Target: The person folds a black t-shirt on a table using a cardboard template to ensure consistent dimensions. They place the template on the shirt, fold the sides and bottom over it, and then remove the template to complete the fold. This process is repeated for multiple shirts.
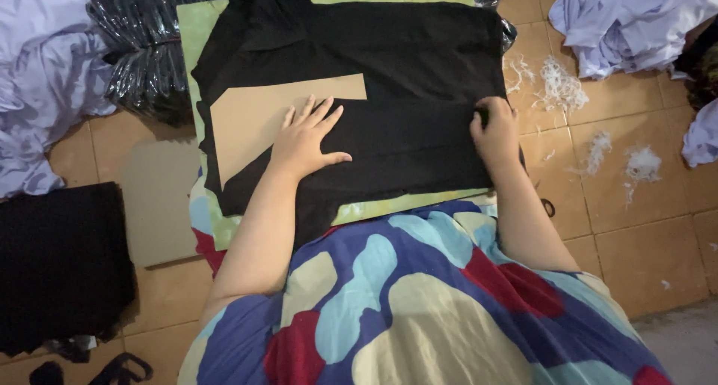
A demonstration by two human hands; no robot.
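Note:
A black garment lies spread over a pale green board on the tiled floor. A tan cardboard sheet sits on the garment, partly covered by a folded black flap. My left hand rests flat, fingers spread, across the cardboard's edge and the black flap. My right hand pinches the garment's right edge, fingers curled into the fabric. My lap, in a blue, red and cream patterned cloth, fills the foreground.
A stack of black folded cloth lies at the left. Shiny black plastic-wrapped bundles sit at the upper left. Pale lilac garments are heaped at the left, more lilac garments at the upper right. White thread scraps litter the tiles.

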